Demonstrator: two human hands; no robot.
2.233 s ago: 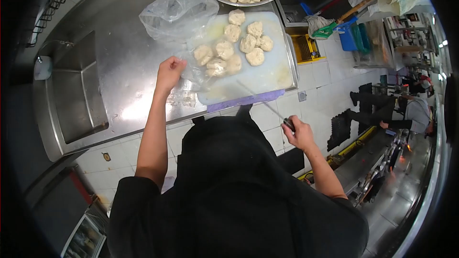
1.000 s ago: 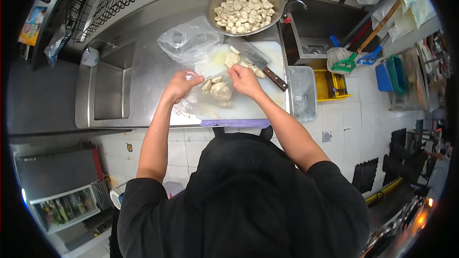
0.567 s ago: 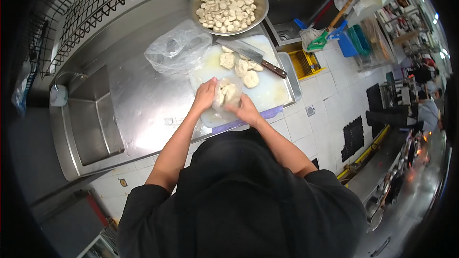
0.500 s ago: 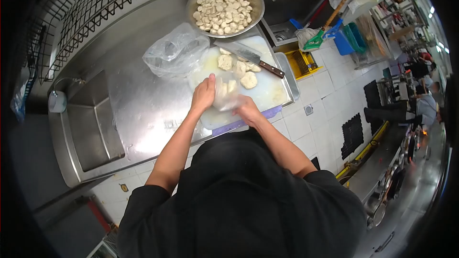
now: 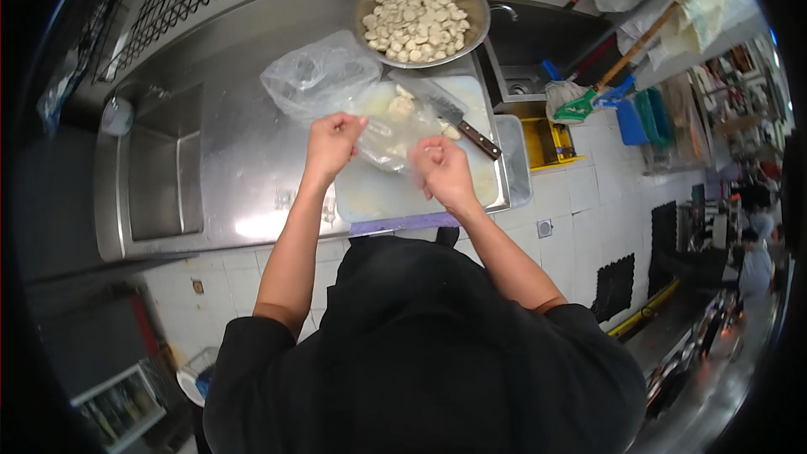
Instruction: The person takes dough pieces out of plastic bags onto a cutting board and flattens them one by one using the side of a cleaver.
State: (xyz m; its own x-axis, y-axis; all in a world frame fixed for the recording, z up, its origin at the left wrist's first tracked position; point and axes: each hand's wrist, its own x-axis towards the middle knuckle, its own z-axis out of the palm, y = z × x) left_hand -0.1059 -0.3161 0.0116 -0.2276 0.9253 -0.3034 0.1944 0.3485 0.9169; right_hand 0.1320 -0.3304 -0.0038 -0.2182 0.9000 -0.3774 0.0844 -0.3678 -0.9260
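A small clear plastic bag (image 5: 385,141) is stretched between my two hands, above a white cutting board (image 5: 370,193). My left hand (image 5: 334,147) pinches its left side, and my right hand (image 5: 444,172) grips the other side with curled fingers. Through and beyond the film I see pale, doughy-looking chunks (image 5: 402,107) on the board, partly covered by the bag. A knife (image 5: 477,139) with a brown riveted handle lies across the board's right half, its blade pointing away to the left. Whether anything is inside the bag I cannot tell.
Behind the board stands a large metal bowl (image 5: 478,13) heaped with pale round slices. A crumpled clear bag (image 5: 315,76) lies left of it on the steel counter (image 5: 227,143). Sinks flank the work area. A yellow mop bucket (image 5: 548,147) stands right; people are farther off.
My hands have spread apart, and the bulging bag between them is now stretched flatter. My right hand has turned and risen. The camera view has rotated a little.
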